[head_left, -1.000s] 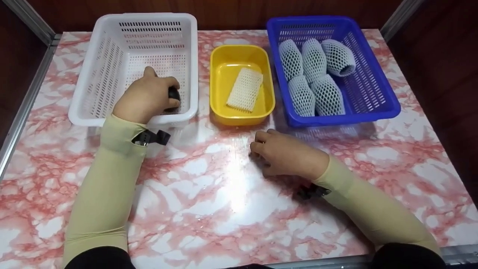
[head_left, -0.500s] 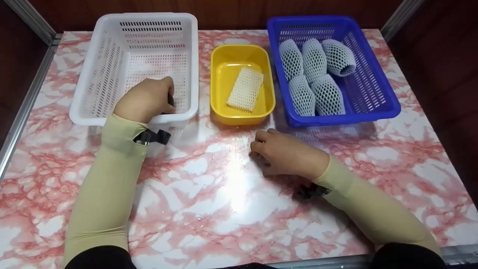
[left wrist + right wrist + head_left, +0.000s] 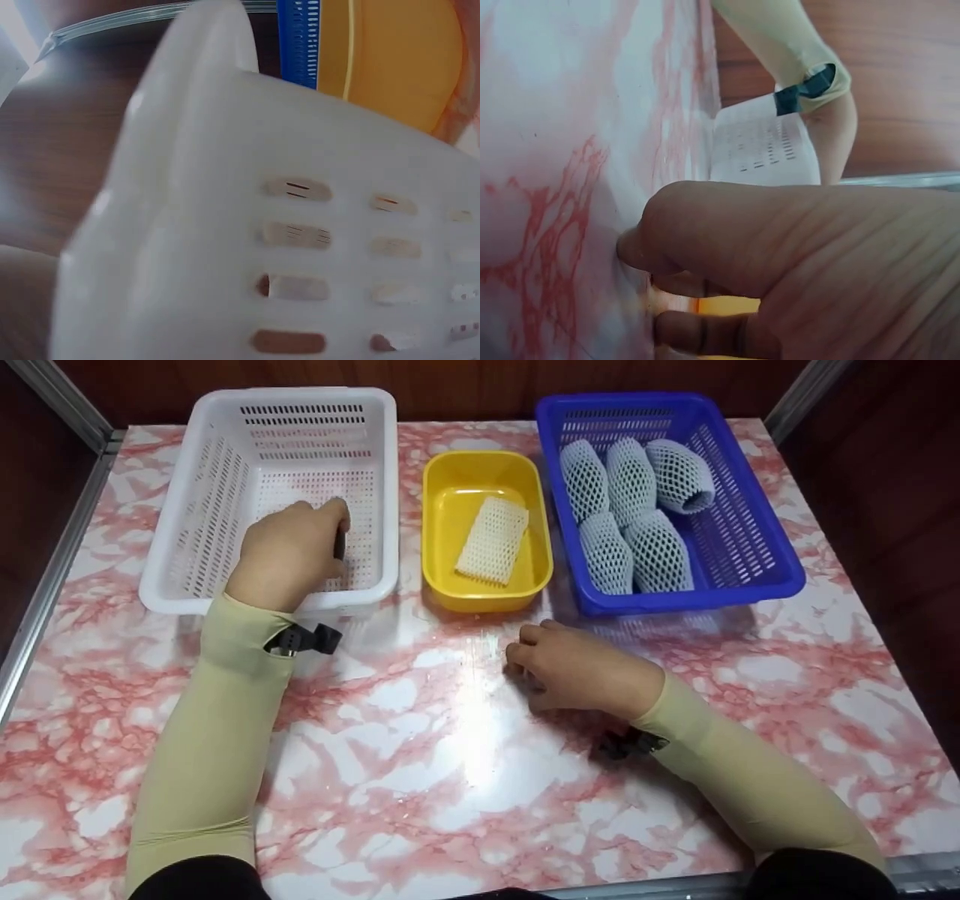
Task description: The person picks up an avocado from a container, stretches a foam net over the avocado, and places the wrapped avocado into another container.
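My left hand (image 3: 289, 551) is inside the white basket (image 3: 169, 547), near its front right corner. Its fingers and thumb grip a dark rounded fruit (image 3: 340, 545), of which only a narrow strip shows. In the left wrist view, the basket's slotted wall (image 3: 202, 247) fills most of the picture and neither the hand's grip nor the fruit can be seen. On the table in front of the yellow tub (image 3: 486, 604), my right hand (image 3: 581, 667) rests with loosely bent fingers (image 3: 682, 330) and holds nothing.
A white foam net sleeve (image 3: 493, 540) lies flat in the yellow tub. To the right, a blue basket (image 3: 697, 598) holds several dark things in foam nets (image 3: 630, 484). The marbled table (image 3: 420, 735) ends at dark wooden panels (image 3: 465, 390) behind.
The left hand's fingers, spread over the dark fruit at first, have closed round it, and the hand has risen slightly. The right hand has hardly moved.
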`<state>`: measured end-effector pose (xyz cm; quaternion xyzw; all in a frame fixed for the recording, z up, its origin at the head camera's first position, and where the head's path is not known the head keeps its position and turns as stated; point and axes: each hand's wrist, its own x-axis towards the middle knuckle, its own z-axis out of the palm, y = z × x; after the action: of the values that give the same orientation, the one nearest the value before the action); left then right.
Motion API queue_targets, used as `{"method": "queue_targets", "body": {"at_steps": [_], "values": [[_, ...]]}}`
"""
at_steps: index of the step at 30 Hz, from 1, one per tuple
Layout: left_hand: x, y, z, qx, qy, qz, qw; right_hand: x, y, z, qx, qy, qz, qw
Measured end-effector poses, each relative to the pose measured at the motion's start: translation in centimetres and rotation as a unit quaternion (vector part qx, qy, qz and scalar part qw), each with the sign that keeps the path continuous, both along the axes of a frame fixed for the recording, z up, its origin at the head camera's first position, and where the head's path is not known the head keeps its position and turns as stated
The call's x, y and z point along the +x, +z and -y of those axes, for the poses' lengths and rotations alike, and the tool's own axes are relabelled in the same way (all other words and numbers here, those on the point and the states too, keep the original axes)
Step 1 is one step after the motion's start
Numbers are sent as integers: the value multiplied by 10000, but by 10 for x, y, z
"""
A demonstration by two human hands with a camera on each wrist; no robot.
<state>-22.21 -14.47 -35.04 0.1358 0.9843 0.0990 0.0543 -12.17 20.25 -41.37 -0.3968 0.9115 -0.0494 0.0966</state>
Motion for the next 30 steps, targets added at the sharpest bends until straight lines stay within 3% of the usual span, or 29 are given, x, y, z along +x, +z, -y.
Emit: {"method": "queue_targets", "body": {"at_steps": [4, 7, 12, 14, 17, 20, 25, 30], "values": [[3, 8, -4, 259, 339, -433, 9981, -1, 2, -1, 48, -234, 198, 9995], [9, 16, -8, 634, 599, -898, 9921, 0, 3, -3, 42, -326, 247, 9992], [29, 33, -20, 1238, 637, -1505, 9788, 0, 6, -5, 222, -670, 502, 9962], [40, 39, -27, 1499, 367, -1691, 9734, 0, 7, -6, 312, -811, 535, 9948], [58, 45, -40, 1785, -307, -1922, 9645, -1, 7, -8, 337, -942, 502, 9937], [76, 48, -52, 1800, -953, -1910, 9602, -1, 6, -9, 352, -1020, 536, 9927], [100, 47, -69, 1692, -1817, -1478, 9573, -4, 6, -11, 358, -1010, 628, 9923], [114, 32, -90, 1517, -2414, -844, 9548, -5, 6, -14, 296, -894, 494, 9943]]}}
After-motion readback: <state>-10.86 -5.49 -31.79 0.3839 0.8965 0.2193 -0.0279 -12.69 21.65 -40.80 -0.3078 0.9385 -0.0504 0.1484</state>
